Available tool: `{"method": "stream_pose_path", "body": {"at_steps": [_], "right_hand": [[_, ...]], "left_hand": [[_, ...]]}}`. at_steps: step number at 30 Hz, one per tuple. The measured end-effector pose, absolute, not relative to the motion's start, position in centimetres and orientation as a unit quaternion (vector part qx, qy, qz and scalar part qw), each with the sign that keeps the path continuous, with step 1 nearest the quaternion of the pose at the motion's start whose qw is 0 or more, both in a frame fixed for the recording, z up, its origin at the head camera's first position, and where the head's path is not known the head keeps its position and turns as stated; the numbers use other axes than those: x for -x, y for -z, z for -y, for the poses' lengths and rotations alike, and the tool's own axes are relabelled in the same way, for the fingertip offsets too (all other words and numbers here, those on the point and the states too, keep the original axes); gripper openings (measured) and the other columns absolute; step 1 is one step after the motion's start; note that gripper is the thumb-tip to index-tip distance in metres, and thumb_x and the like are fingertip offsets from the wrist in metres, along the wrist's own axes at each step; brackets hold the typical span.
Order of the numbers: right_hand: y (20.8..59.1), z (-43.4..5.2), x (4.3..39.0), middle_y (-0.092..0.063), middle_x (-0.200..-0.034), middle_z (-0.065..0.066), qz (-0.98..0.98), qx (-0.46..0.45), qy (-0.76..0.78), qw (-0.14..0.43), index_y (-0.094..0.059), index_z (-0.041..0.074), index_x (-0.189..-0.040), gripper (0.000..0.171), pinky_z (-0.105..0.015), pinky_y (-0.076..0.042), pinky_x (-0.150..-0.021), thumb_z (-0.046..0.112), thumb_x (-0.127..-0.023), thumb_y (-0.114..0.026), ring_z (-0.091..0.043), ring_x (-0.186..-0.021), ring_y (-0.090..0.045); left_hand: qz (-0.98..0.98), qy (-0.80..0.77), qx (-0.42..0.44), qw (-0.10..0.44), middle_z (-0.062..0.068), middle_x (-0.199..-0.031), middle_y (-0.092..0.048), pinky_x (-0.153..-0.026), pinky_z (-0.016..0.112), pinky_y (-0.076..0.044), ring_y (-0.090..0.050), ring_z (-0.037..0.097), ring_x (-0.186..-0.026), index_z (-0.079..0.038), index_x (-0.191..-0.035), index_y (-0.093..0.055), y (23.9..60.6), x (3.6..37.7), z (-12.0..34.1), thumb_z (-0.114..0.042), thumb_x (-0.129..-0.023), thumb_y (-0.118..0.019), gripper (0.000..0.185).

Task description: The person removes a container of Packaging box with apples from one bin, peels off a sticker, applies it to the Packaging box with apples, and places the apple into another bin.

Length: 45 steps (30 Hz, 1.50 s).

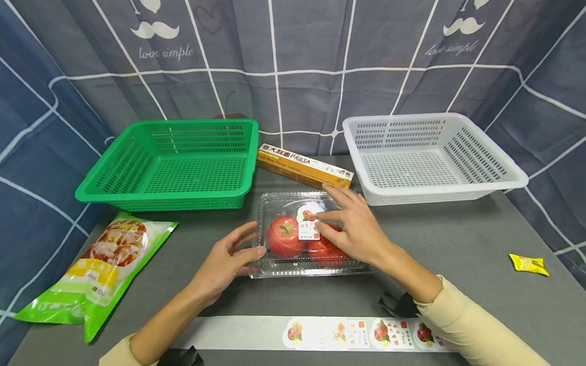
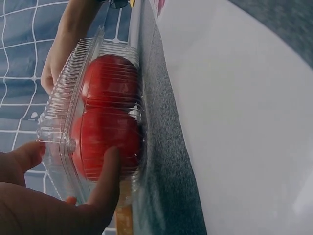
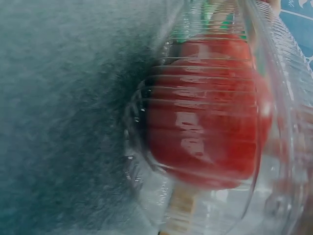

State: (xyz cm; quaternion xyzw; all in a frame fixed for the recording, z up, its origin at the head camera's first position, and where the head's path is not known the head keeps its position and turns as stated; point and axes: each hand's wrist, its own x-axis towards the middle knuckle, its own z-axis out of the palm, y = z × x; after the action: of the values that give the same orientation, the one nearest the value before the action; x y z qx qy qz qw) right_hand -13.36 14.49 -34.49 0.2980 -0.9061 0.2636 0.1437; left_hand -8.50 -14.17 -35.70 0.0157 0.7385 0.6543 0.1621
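Grey felt covers the table, with a blue checked curtain hung behind it. At the middle sits a clear ribbed plastic clamshell box holding two red tomatoes, closed and flat on the felt. The person's right hand lies on its lid, fingers straight, fingertips pressing a white tomato-printed sticker onto the plastic. The left hand steadies the box's left end, its thumb and fingers relaxed and touching the wall rather than gripping it; the left wrist view shows the thumb flat against the ribbed side.

Just behind the box lies a long orange pasta carton. Farther back stand a green slotted plastic basket on the left and a white slotted plastic basket on the right. A strip of white backing paper with more stickers runs along the near edge. A green dumpling bag lies far left, a small yellow sachet far right.
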Motion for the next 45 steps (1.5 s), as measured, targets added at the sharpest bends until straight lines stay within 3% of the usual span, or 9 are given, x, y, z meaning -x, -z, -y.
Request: {"method": "stream_pose_path", "body": {"at_steps": [3, 13, 20, 24, 31, 35, 39, 42, 45], "right_hand": [[34.6, -14.9, 13.3, -0.043, -0.151, -0.011, 0.892, -0.316, -0.288, 0.148, -0.081, 0.014, -0.098, 0.020, -0.061, -0.022, -0.109, 0.029, -0.088, -0.071, -0.032, -0.136, -0.037], [34.4, -15.6, 13.1, -0.048, -0.147, -0.004, 0.869, -0.360, -0.325, 0.098, -0.082, 0.025, -0.092, 0.012, -0.074, -0.002, -0.105, 0.032, -0.088, -0.073, -0.032, -0.140, -0.030], [33.4, -17.0, 12.5, -0.044, -0.150, -0.001, 0.860, -0.296, -0.409, 0.083, -0.073, 0.013, -0.119, 0.030, -0.061, -0.025, -0.107, 0.023, -0.091, -0.071, -0.024, -0.140, -0.031], [32.7, -18.8, 11.8, -0.044, -0.149, -0.002, 0.857, -0.264, -0.435, 0.080, -0.065, 0.011, -0.131, 0.039, -0.055, -0.029, -0.108, 0.016, -0.092, -0.070, -0.026, -0.138, -0.036], [32.4, -22.3, 10.7, -0.060, -0.129, -0.011, 0.833, -0.175, -0.514, 0.104, -0.059, -0.001, -0.133, 0.035, -0.021, -0.047, -0.093, 0.006, -0.099, -0.059, -0.013, -0.114, -0.059], [32.8, -24.7, 10.5, -0.064, -0.113, -0.010, 0.746, -0.089, -0.653, 0.095, -0.057, 0.002, -0.135, 0.036, -0.024, -0.052, -0.084, 0.007, -0.100, -0.059, -0.011, -0.094, -0.067], [33.1, -27.2, 10.7, -0.048, -0.115, -0.008, 0.637, 0.024, -0.767, 0.076, -0.047, 0.010, -0.144, 0.050, -0.030, -0.055, -0.079, 0.011, -0.097, -0.063, -0.015, -0.088, -0.067], [33.2, -28.8, 11.2, -0.039, -0.127, -0.003, 0.602, 0.108, -0.788, 0.070, -0.033, 0.019, -0.154, 0.066, -0.031, -0.056, -0.077, 0.016, -0.096, -0.065, -0.014, -0.096, -0.059], [33.2, -29.8, 12.1, -0.020, -0.154, -0.005, 0.596, 0.175, -0.780, 0.077, -0.018, 0.033, -0.158, 0.074, -0.038, -0.051, -0.088, 0.026, -0.098, -0.061, -0.024, -0.133, -0.038]], "left_hand": [[-0.734, -0.658, -0.002, 0.167, 0.019, -0.150, -0.039, -0.083, 0.043, -0.054, -0.058, 0.032, -0.116, -0.014, -0.151, -0.036, 35.6, 8.5, 14.1, -0.017, -0.092, -0.069, 0.068], [-0.733, -0.658, 0.009, 0.169, 0.020, -0.152, -0.035, -0.084, 0.045, -0.054, -0.055, 0.034, -0.120, -0.014, -0.153, -0.032, 35.4, 8.6, 13.9, -0.019, -0.093, -0.069, 0.071], [-0.715, -0.675, 0.008, 0.183, 0.023, -0.155, -0.028, -0.078, 0.045, -0.056, -0.048, 0.041, -0.127, -0.012, -0.155, -0.028, 35.4, 8.7, 13.4, -0.012, -0.091, -0.066, 0.074], [-0.709, -0.681, 0.011, 0.183, 0.024, -0.156, -0.027, -0.076, 0.046, -0.056, -0.044, 0.044, -0.130, -0.011, -0.155, -0.029, 35.5, 8.6, 13.2, -0.011, -0.091, -0.066, 0.074], [-0.714, -0.677, 0.016, 0.177, 0.023, -0.155, -0.029, -0.077, 0.045, -0.056, -0.044, 0.043, -0.131, -0.012, -0.155, -0.030, 35.5, 8.6, 13.2, -0.013, -0.091, -0.067, 0.074], [-0.709, -0.683, 0.016, 0.175, 0.023, -0.155, -0.029, -0.075, 0.043, -0.057, -0.048, 0.041, -0.127, -0.011, -0.156, -0.029, 35.5, 8.5, 13.1, -0.011, -0.091, -0.066, 0.075], [-0.706, -0.686, 0.012, 0.177, 0.021, -0.157, -0.028, -0.074, 0.042, -0.057, -0.049, 0.038, -0.126, -0.011, -0.156, -0.028, 35.5, 8.5, 13.2, -0.011, -0.091, -0.066, 0.076], [-0.711, -0.680, 0.007, 0.181, 0.020, -0.158, -0.025, -0.077, 0.043, -0.056, -0.046, 0.039, -0.129, -0.011, -0.157, -0.025, 35.5, 8.5, 13.2, -0.012, -0.091, -0.065, 0.077], [-0.709, -0.678, -0.001, 0.191, 0.020, -0.160, -0.018, -0.081, 0.046, -0.055, -0.039, 0.041, -0.134, -0.013, -0.158, -0.019, 35.5, 8.6, 13.1, -0.016, -0.093, -0.067, 0.081]]}}
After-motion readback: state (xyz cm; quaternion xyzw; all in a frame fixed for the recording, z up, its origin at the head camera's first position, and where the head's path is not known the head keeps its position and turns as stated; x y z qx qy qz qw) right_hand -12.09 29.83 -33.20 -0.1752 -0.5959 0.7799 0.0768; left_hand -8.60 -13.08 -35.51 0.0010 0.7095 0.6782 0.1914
